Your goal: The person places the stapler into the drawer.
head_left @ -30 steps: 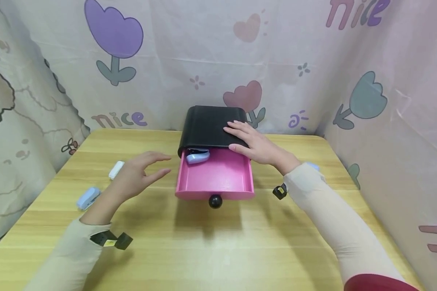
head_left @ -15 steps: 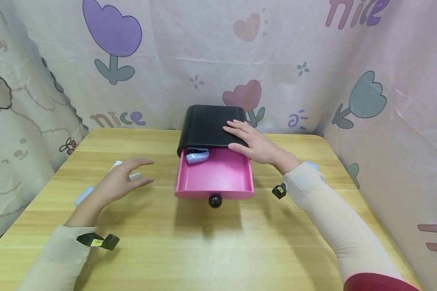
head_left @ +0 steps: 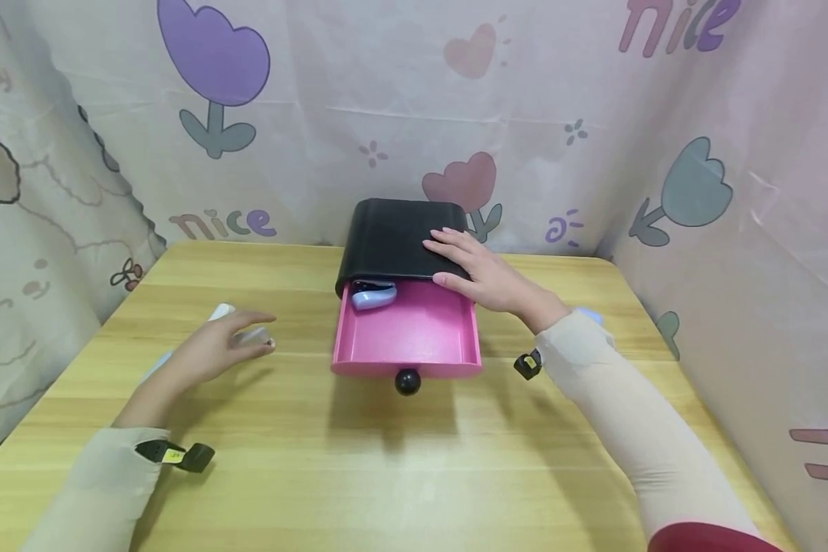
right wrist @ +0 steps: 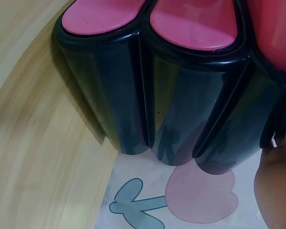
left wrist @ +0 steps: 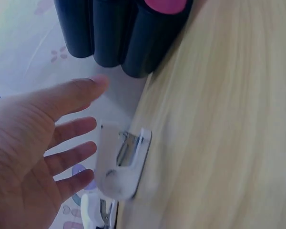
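My left hand (head_left: 203,353) is at the left of the table, thumb and fingers apart. A white stapler (left wrist: 124,160) lies just beyond its fingertips in the left wrist view; in the head view this stapler (head_left: 254,336) shows between thumb and fingers, and no grip is visible. Another white stapler (head_left: 222,310) is partly behind the hand. My right hand (head_left: 486,272) rests flat on top of the black drawer cabinet (head_left: 393,238). Its pink top drawer (head_left: 414,337) is pulled out, with a light blue stapler (head_left: 374,296) in the back left corner.
A light blue object (head_left: 156,365) lies mostly hidden behind the left wrist. Another blue object (head_left: 591,314) shows behind the right sleeve. A black knob (head_left: 408,382) sticks out from the drawer front. A patterned curtain (head_left: 317,115) hangs behind the wooden table (head_left: 400,491).
My left hand has moved left, away from the drawer, to the white stapler. The right hand and the drawer have stayed still.
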Action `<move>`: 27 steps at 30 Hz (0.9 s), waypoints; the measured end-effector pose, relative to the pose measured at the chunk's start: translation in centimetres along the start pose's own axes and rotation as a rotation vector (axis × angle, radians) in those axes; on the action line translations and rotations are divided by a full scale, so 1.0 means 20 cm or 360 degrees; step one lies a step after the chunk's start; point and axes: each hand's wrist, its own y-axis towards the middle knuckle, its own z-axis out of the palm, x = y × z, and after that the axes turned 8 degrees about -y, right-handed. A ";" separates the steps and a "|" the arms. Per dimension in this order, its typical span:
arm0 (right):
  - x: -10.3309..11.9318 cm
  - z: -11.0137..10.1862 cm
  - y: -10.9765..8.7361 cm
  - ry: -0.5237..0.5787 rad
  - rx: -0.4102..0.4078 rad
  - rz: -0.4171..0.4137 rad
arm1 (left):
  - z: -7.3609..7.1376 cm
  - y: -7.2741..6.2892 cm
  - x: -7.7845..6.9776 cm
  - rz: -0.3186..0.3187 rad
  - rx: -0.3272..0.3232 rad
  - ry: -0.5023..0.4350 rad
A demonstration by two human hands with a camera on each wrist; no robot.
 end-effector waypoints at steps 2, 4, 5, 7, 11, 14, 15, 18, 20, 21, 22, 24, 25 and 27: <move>0.00 0.00 0.00 0.0000 -0.0003 -0.0023 | 0.00 -0.01 0.02 -0.0009 0.0016 0.0026; -0.01 0.01 0.01 0.0002 -0.0005 -0.0038 | 0.00 -0.02 0.03 -0.0023 0.0028 0.0044; -0.01 0.01 0.01 -0.0001 -0.0007 -0.0045 | 0.01 -0.02 0.04 -0.0035 0.0035 0.0051; -0.01 0.01 0.01 0.0006 -0.0010 -0.0053 | 0.01 -0.02 0.06 -0.0061 0.0039 0.0045; -0.01 0.01 0.01 0.0009 -0.0018 -0.0062 | 0.02 -0.02 0.08 -0.0114 0.0055 0.0020; -0.01 0.01 0.01 0.0015 -0.0025 -0.0059 | 0.02 -0.02 0.09 -0.0140 0.0063 0.0015; -0.01 0.01 0.01 0.0019 -0.0028 -0.0059 | 0.02 -0.02 0.09 -0.0147 0.0065 0.0012; -0.02 0.01 0.01 0.0020 -0.0044 -0.0064 | 0.01 -0.02 0.09 -0.0162 0.0066 0.0024; -0.02 0.01 0.00 0.0013 -0.0045 -0.0068 | 0.01 -0.01 0.09 -0.0181 0.0074 0.0030; -0.03 0.01 0.00 0.0011 -0.0039 -0.0065 | 0.01 -0.01 0.10 -0.0191 0.0082 0.0035; -0.03 0.01 0.00 0.0006 -0.0031 -0.0064 | 0.01 -0.01 0.10 -0.0200 0.0090 0.0040; -0.03 0.00 0.00 -0.0007 -0.0007 -0.0061 | 0.01 -0.01 0.11 -0.0215 0.0098 0.0038; -0.02 0.00 0.00 -0.0012 -0.0002 -0.0064 | 0.01 -0.01 0.12 -0.0221 0.0098 0.0033; -0.02 -0.01 0.00 -0.0022 -0.0002 -0.0071 | 0.02 -0.02 0.13 -0.0221 0.0087 0.0025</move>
